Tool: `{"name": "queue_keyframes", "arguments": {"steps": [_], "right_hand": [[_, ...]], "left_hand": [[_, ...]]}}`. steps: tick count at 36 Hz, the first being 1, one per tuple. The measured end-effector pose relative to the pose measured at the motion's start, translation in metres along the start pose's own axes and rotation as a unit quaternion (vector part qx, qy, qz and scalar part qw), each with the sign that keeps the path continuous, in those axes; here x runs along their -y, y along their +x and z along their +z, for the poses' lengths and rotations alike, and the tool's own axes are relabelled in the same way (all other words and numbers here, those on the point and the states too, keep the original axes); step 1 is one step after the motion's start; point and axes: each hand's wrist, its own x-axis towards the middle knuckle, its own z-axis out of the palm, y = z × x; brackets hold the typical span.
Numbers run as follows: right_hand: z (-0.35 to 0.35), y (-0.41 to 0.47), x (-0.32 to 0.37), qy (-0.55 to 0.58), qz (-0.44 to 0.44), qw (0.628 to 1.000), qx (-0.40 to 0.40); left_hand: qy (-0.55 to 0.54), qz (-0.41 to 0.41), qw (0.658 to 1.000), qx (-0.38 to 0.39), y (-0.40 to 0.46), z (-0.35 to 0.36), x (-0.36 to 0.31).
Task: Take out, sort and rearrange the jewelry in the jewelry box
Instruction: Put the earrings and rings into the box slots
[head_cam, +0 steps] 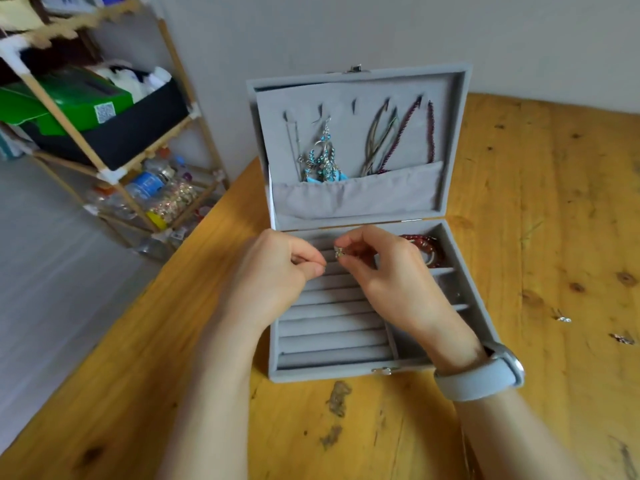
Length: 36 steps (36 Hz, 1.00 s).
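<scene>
A grey velvet jewelry box (332, 370) stands open on a wooden table (554, 237). Its lid holds turquoise dangling earrings (323, 161), thin chains (379, 147) and a dark red beaded necklace (430, 133) above a fabric pocket. A red bead bracelet (427, 247) lies in the back right compartment. Both hands hover over the ring rolls (332, 327). My right hand (391, 275) pinches a small silvery earring (338, 252) between thumb and fingertips. My left hand (280, 268) has thumb and forefinger pressed together right beside it; what it pinches is too small to make out.
Two small silvery pieces (562, 319) (622, 338) lie on the table right of the box. A wooden shelf rack (114, 174) with a green box, a dark bin and plastic bottles stands at the left beyond the table edge. A grey wall runs behind.
</scene>
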Motion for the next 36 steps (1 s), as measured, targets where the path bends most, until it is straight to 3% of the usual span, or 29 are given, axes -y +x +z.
{"name": "queue_keyframes", "arguments": {"steps": [11,19,36], "right_hand": [[0.007,-0.004,0.003,-0.117,-0.019,0.992,0.041],[0.011,-0.004,-0.003,-0.188,-0.045,0.981,0.024],[0.013,-0.006,-0.006,-0.168,-0.047,0.985,0.012]], "left_hand": [[0.029,-0.049,0.998,0.009,-0.003,-0.001,-0.002],[0.064,-0.059,0.996,0.007,-0.004,0.002,-0.004],[0.115,-0.051,0.992,-0.013,-0.007,-0.002,-0.006]]}}
